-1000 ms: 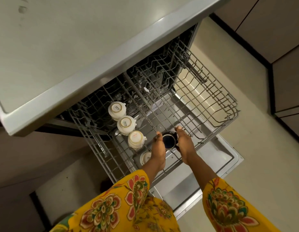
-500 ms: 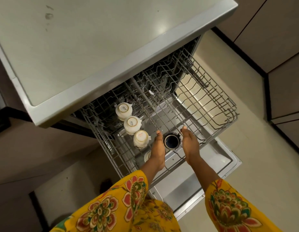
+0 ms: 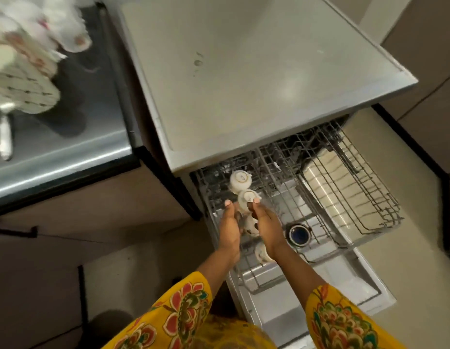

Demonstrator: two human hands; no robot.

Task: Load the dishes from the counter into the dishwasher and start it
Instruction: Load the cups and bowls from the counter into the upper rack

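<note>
The dishwasher's wire rack (image 3: 375,217) is pulled out over the open door (image 3: 344,280). A dark blue cup (image 3: 300,235) stands mouth-up in the rack, with nothing touching it. To its left runs a row of white cups (image 3: 240,181), all upside down. My left hand (image 3: 230,229) and my right hand (image 3: 266,226) hover side by side over that row, fingers straight and holding nothing. They partly hide the nearer white cups. My right thumb tip lies next to the second white cup (image 3: 247,197).
The dishwasher's flat grey top (image 3: 244,71) fills the upper middle. On the steel counter (image 3: 67,152) at the left lie blurred white dishes (image 3: 22,79) and some cutlery (image 3: 4,137). Beige floor (image 3: 407,248) and cabinet fronts lie to the right.
Both hands have let go of the dark blue cup and moved left over the white cups. My view has swung left, bringing the counter's dishes into sight.
</note>
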